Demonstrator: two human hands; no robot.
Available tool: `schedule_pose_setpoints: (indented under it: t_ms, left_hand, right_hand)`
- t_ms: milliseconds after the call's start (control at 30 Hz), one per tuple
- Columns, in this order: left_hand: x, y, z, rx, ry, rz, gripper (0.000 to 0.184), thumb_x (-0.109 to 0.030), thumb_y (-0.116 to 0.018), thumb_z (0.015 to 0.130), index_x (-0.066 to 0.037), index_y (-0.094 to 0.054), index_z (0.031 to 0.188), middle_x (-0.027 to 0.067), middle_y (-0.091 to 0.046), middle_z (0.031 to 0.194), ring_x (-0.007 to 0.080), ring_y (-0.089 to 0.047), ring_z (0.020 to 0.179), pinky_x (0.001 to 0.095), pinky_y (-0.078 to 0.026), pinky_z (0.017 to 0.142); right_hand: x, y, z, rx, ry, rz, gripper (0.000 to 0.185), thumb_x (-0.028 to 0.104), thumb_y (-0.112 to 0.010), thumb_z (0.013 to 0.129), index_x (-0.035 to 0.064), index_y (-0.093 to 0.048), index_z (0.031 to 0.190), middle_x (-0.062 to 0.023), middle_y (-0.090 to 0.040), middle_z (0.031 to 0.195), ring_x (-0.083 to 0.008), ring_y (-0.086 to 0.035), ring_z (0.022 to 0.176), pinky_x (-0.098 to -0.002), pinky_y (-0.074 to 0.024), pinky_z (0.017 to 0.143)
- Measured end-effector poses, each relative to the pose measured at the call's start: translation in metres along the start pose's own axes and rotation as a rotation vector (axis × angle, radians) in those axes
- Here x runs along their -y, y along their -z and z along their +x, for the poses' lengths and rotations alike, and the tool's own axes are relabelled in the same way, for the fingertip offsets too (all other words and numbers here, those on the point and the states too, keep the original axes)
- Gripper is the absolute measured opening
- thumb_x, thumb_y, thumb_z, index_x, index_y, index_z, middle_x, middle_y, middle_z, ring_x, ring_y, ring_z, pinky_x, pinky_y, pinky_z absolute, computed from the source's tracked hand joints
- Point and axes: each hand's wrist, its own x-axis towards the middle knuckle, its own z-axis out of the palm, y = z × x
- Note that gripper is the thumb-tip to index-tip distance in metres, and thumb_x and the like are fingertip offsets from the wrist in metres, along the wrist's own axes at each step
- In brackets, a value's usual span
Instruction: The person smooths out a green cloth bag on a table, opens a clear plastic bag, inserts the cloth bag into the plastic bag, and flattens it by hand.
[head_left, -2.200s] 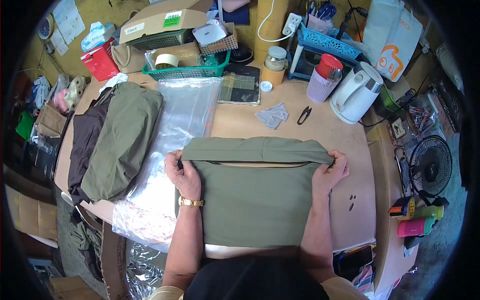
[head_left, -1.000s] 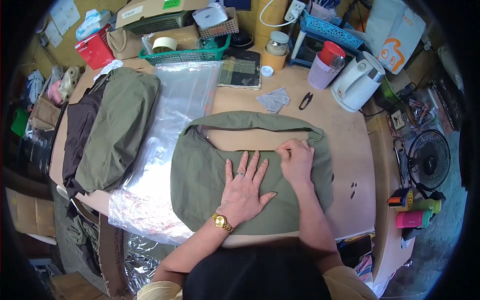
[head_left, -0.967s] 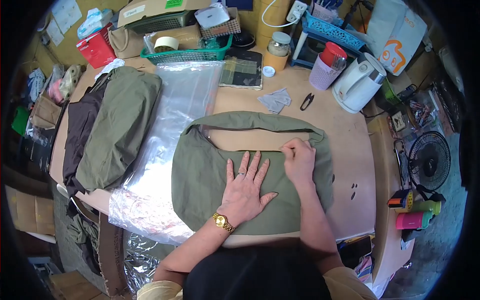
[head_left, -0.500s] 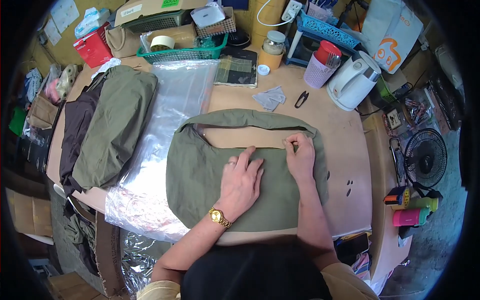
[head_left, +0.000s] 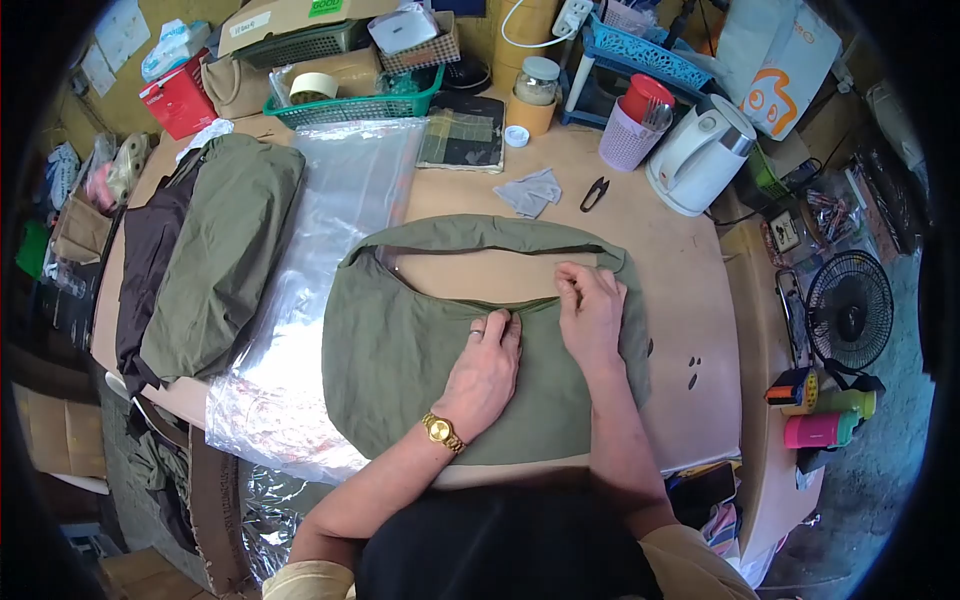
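Note:
An olive-green shoulder bag (head_left: 410, 370) lies flat in front of me, its wide strap curving across the far side. My left hand (head_left: 485, 370), with a ring and a gold watch at the wrist, rests on the bag's front panel. Its fingers are drawn together and pinch the fabric at the opening's edge. At the right end of that opening is my right hand (head_left: 592, 315), thumb and fingertips pressed together just above the edge. Whatever sits between those fingertips is too small to make out. Between both hands, the edge stands slightly parted.
Folded olive and dark bags (head_left: 225, 255) lie at left beside clear plastic sleeves (head_left: 350, 180). Thread snips (head_left: 594, 194) and a grey cloth scrap (head_left: 529, 192) lie beyond the strap. A white kettle (head_left: 700, 160), a lilac cup (head_left: 627, 145) and a green basket (head_left: 355, 108) line the back.
My left hand's fingers have drawn together at the bag's edge. My right hand has shifted slightly left and up, still pinched. The edge between them now shows a parted fold.

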Motion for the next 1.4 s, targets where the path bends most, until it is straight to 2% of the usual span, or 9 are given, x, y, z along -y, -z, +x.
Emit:
schedule_pose_setpoints:
  t_ms: [367, 433, 467, 567, 700, 867, 1033, 1233, 1400]
  left_hand:
    - [-0.001, -0.003, -0.005, 0.020, 0.010, 0.020, 0.046, -0.006, -0.056, 0.088, 0.013, -0.049, 0.129, 0.0226, -0.049, 0.121, 0.0380, -0.052, 0.111, 0.0404, -0.047, 0.098]
    - [-0.003, 0.000, -0.006, 0.033, 0.020, -0.005, 0.047, -0.007, -0.056, 0.089, 0.012, -0.049, 0.131, 0.0224, -0.049, 0.123, 0.0383, -0.051, 0.113, 0.0414, -0.046, 0.100]
    - [-0.004, 0.002, -0.008, 0.020, 0.010, -0.019, 0.049, -0.010, -0.056, 0.089, 0.009, -0.048, 0.134, 0.0216, -0.048, 0.129, 0.0393, -0.049, 0.119, 0.0440, -0.042, 0.105]
    - [-0.003, -0.001, -0.012, 0.034, 0.014, 0.007, 0.054, -0.018, -0.056, 0.092, 0.002, -0.045, 0.140, 0.0194, -0.042, 0.142, 0.0410, -0.042, 0.131, 0.0524, -0.031, 0.113]
    - [-0.008, 0.009, -0.009, 0.102, 0.088, 0.142, 0.062, -0.036, -0.054, 0.093, -0.013, -0.040, 0.149, 0.0148, -0.031, 0.157, 0.0411, -0.028, 0.144, 0.0669, -0.016, 0.114]
    - [0.013, 0.020, -0.004, 0.103, 0.257, 0.181, 0.073, -0.053, -0.058, 0.089, -0.020, -0.038, 0.151, 0.0147, -0.028, 0.159, 0.0411, -0.022, 0.147, 0.0713, -0.010, 0.112]
    - [0.062, 0.030, -0.009, -0.037, 0.301, 0.215, 0.072, -0.049, -0.059, 0.091, -0.016, -0.038, 0.151, 0.0165, -0.029, 0.159, 0.0406, -0.023, 0.147, 0.0666, -0.011, 0.115]
    - [0.067, 0.043, -0.014, -0.058, 0.248, 0.098, 0.059, -0.035, -0.058, 0.095, -0.014, -0.042, 0.148, 0.0135, -0.028, 0.160, 0.0373, -0.023, 0.148, 0.0649, -0.012, 0.116]
    - [-0.014, 0.038, -0.053, 0.252, 0.012, 0.097, 0.068, -0.052, -0.054, 0.093, -0.016, -0.041, 0.149, 0.0145, -0.027, 0.160, 0.0377, -0.023, 0.148, 0.0695, -0.015, 0.113]
  right_hand:
    - [-0.003, -0.017, -0.005, 0.160, 0.051, -0.083, 0.007, 0.013, -0.068, 0.086, 0.0110, -0.062, 0.083, -0.0039, -0.065, 0.082, -0.0260, -0.058, 0.086, -0.0433, -0.0368, 0.087]
    - [-0.017, -0.022, -0.002, 0.051, -0.180, 0.210, 0.007, 0.008, -0.063, 0.089, 0.0077, -0.059, 0.084, -0.0068, -0.063, 0.075, -0.0277, -0.060, 0.074, -0.0419, -0.0430, 0.077]
    - [-0.020, -0.022, -0.003, -0.071, -0.214, 0.342, 0.009, 0.006, -0.062, 0.090, 0.0048, -0.055, 0.084, -0.0087, -0.061, 0.069, -0.0272, -0.060, 0.064, -0.0401, -0.0462, 0.065]
    - [-0.017, -0.010, -0.003, -0.121, -0.294, 0.502, 0.013, 0.006, -0.062, 0.091, 0.0041, -0.052, 0.083, -0.0086, -0.059, 0.066, -0.0238, -0.061, 0.063, -0.0384, -0.0467, 0.060]
    - [0.000, 0.001, -0.016, 0.293, -0.088, 0.175, 0.016, 0.013, -0.070, 0.086, 0.0065, -0.056, 0.082, -0.0075, -0.059, 0.068, -0.0271, -0.059, 0.064, -0.0404, -0.0461, 0.063]
    - [-0.016, 0.005, -0.014, 0.157, -0.050, -0.148, 0.020, 0.024, -0.073, 0.084, 0.0123, -0.058, 0.081, -0.0062, -0.058, 0.090, -0.0289, -0.055, 0.092, -0.0454, -0.0386, 0.087]
    - [-0.027, 0.002, -0.015, 0.186, -0.243, -0.412, 0.046, 0.037, -0.064, 0.092, 0.0066, -0.049, 0.124, -0.0133, -0.044, 0.139, -0.0322, -0.037, 0.135, -0.0623, -0.0179, 0.114]
    - [-0.022, 0.002, -0.010, 0.368, -0.328, -0.486, 0.066, 0.044, -0.048, 0.099, 0.0011, -0.031, 0.146, -0.0136, -0.030, 0.156, -0.0304, -0.018, 0.149, -0.0643, -0.0072, 0.117]
    - [-0.026, 0.003, -0.004, 0.405, -0.318, -0.475, 0.067, 0.044, -0.046, 0.100, -0.0003, -0.031, 0.148, -0.0141, -0.028, 0.158, -0.0311, -0.018, 0.149, -0.0684, -0.0050, 0.115]
